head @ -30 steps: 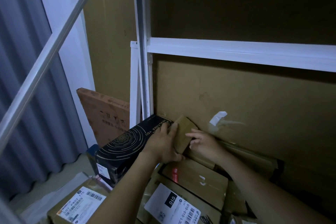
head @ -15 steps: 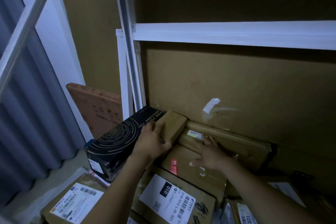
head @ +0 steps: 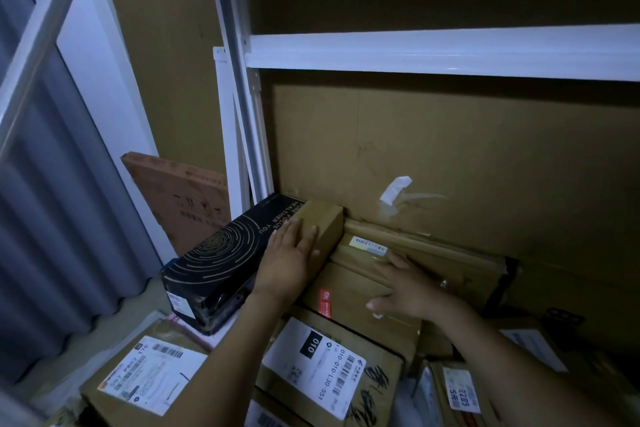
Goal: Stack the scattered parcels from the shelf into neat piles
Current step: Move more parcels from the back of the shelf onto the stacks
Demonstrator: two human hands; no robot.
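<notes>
Pretty cramped corner here: the left hand (head: 289,258) lies flat, fingers straight, on the small brown parcel (head: 320,227), pressing rather than gripping it, with the black spiral-print box (head: 221,262) touching its outer side. The right hand (head: 410,288) is spread open on the long taped parcel (head: 429,253) lying along the cardboard back wall (head: 450,156), holding nothing. Below both wrists sit a flat carton (head: 360,305) and the 010-label box (head: 325,360); a white-label parcel (head: 149,380) is off beyond the left forearm. Compared with half a second ago, the right hand has slid further onto the long parcel. The white shelf post (head: 249,135) hems in the far left; open room only above, under the white rail (head: 443,52).
</notes>
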